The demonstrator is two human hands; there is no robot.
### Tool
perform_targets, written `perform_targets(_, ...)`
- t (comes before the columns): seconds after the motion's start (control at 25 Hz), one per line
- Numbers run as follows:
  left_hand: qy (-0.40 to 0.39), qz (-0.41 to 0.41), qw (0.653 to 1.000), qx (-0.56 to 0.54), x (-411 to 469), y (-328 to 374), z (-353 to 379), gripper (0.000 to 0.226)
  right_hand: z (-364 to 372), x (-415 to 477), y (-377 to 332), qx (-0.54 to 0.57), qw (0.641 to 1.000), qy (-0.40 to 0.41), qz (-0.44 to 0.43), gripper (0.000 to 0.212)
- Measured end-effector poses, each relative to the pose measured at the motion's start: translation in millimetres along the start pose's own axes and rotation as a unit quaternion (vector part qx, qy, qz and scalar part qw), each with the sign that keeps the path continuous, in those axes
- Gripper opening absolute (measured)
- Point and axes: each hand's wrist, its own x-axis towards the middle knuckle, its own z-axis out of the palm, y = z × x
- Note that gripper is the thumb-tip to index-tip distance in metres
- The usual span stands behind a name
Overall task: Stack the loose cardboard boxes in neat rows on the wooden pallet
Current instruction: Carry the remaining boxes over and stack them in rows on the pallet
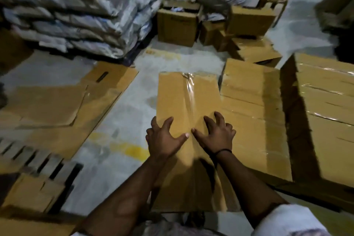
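A tall block of brown, tape-wrapped cardboard boxes (pixel 325 113) was seen well to the right of the right hand (pixel 216 133), with a lower brown carton (pixel 254 113) just beside that hand. A flattened brown cardboard sheet (pixel 57 105) was laid on the floor left of the left hand (pixel 164 138). Under both hands a long brown cardboard box sealed with clear tape (pixel 183 99) was placed flat, touching the lower carton. Both forearms were stretched forward. Fingers were splayed and bent, tips pressed on the lid, thumbs nearly met; nothing was grasped. A black wristband (pixel 223 151) was worn on the right wrist.
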Motion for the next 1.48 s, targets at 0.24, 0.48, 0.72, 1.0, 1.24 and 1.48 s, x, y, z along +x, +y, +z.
perform_targets(0.24, -0.075, 0.138, 0.987, 0.041, 74, 75, 23, 0.087, -13, 37, 29, 0.009, 0.983, 0.063, 0.173, 0.075)
perform_targets(0.48, -0.165, 0.279, 0.942, 0.087, 165, 113, 38, 0.092, -12, 81, 17, -0.009, 0.937, 0.119, 0.33, 0.074)
perform_targets(0.72, -0.2, 0.39, 0.892, 0.115, 228, 153, 56, 0.094, -9, 109, -5, 0.011, 0.871, 0.174, 0.46, 0.067)
perform_targets(1.0, -0.272, 0.46, 0.836, 0.123, 242, 221, 104, 0.094, -12, 124, 32, 0.03, 0.806, 0.217, 0.55, 0.067)
perform_targets(1.24, -0.324, 0.497, 0.792, 0.144, 239, 283, 138, 0.098, -32, 133, 78, 0.063, 0.767, 0.245, 0.589, 0.064)
perform_targets(1.48, -0.415, 0.514, 0.732, 0.17, 251, 314, 209, 0.101, -13, 145, 124, 0.09, 0.717, 0.237, 0.649, 0.064)
